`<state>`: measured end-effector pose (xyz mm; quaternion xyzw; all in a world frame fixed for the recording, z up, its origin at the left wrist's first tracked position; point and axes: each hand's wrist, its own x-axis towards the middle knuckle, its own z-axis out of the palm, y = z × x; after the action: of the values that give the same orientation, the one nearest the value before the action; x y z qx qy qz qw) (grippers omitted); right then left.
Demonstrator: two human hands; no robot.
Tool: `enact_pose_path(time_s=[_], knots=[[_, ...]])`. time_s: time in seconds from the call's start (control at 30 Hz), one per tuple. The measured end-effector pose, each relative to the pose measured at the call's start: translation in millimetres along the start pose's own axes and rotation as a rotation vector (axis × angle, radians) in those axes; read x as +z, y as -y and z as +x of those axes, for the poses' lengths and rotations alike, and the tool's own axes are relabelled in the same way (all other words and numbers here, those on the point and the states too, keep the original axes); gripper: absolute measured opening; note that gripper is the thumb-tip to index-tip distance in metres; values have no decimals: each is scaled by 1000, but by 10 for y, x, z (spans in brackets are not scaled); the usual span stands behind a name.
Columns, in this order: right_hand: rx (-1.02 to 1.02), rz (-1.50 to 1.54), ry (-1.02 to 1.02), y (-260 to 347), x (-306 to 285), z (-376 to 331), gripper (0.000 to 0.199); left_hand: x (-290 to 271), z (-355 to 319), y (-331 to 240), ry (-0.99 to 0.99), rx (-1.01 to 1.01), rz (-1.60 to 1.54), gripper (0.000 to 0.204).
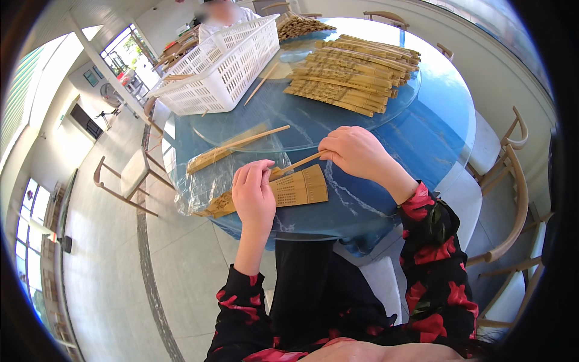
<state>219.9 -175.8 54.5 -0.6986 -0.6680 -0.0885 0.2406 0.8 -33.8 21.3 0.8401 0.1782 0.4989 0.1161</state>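
Observation:
My right hand (357,155) pinches one end of a thin wooden stick (301,162) above the near edge of the table. The stick slants down leftward to my left hand (253,190), whose curled fingers close about its other end; the fingertips are partly hidden. Under my left hand lies a flat tan printed sleeve (300,187), with part of it covered by the hand. Just beyond, a second wooden stick (256,138) rests across a tan sleeve (208,160) and clear crinkled plastic film (226,178).
A white slotted plastic basket (226,78) stands at the far left, with a loose stick (263,81) beside it. Tan printed packets (356,72) are piled on the glass turntable (401,102). Chairs (512,205) surround the blue-covered table (446,130). Someone (224,15) sits across.

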Motion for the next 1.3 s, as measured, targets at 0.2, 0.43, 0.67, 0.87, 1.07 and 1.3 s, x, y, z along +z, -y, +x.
enact_pose_path(time_s=[0.2, 0.43, 0.67, 0.87, 1.07, 1.3], knots=[[-50, 294, 109, 295, 256, 6, 14, 82, -12, -98, 77, 55, -108, 17], [99, 339, 60, 370, 240, 61, 16, 51, -7, -58, 44, 127, 8, 24], [62, 473, 36, 135, 242, 75, 14, -121, 46, 304, 220, 274, 410, 49], [82, 441, -81, 135, 131, 62, 12, -194, 15, 450, 247, 215, 386, 39], [162, 399, -80, 89, 33, 58, 18, -162, -3, 412, 221, 145, 305, 33], [15, 52, -112, 264, 200, 42, 26, -148, 2, 330, 249, 156, 285, 27]])
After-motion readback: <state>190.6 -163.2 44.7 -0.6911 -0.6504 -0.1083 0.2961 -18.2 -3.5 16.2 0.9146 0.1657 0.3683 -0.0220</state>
